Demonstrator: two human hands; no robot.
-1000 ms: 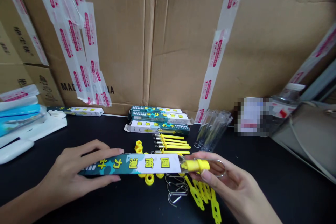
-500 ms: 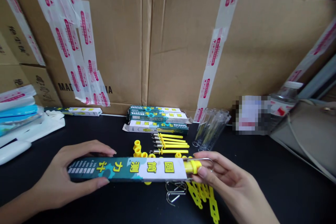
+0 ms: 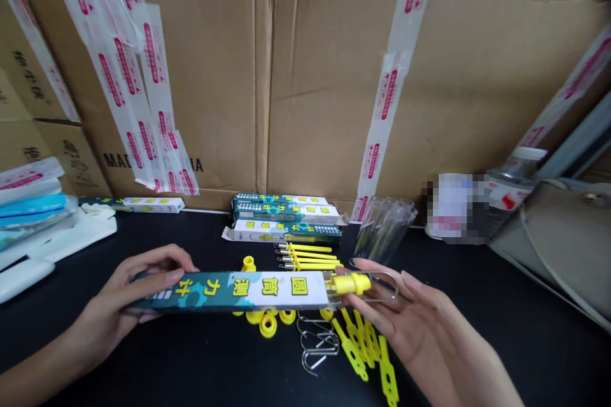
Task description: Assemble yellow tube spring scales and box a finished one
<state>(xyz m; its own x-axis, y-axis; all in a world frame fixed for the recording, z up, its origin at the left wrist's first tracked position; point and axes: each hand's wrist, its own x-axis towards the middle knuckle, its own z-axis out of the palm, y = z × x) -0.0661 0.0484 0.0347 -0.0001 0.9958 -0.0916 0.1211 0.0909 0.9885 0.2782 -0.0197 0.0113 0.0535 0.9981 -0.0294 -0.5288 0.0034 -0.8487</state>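
Observation:
A slim green and white printed box (image 3: 267, 291) is held level by my left hand (image 3: 138, 286), its fingers closed around the left end. From the box's right end sticks out a spring scale's clear tube with a yellow cap (image 3: 351, 283) and a wire hook (image 3: 394, 286). My right hand (image 3: 420, 318) is around that end with its fingers apart, palm turned up, at least one finger against the cap or tube. Below the box lie yellow ring caps (image 3: 268, 324), metal hooks (image 3: 317, 353) and flat yellow strips (image 3: 389, 372).
Yellow rods with metal ends (image 3: 310, 257) lie behind the box. Further back are printed boxes (image 3: 286, 230) and clear tubes (image 3: 386, 229). A bottle (image 3: 510, 194) and a grey bag (image 3: 563, 235) stand right, white and blue packets (image 3: 33, 210) left. Cardboard (image 3: 324, 76) walls the back.
My right hand has loosened from its pinch on the yellow cap and spread its fingers. More of the spring scale shows outside the box. My left thumb has moved onto the box's printed face.

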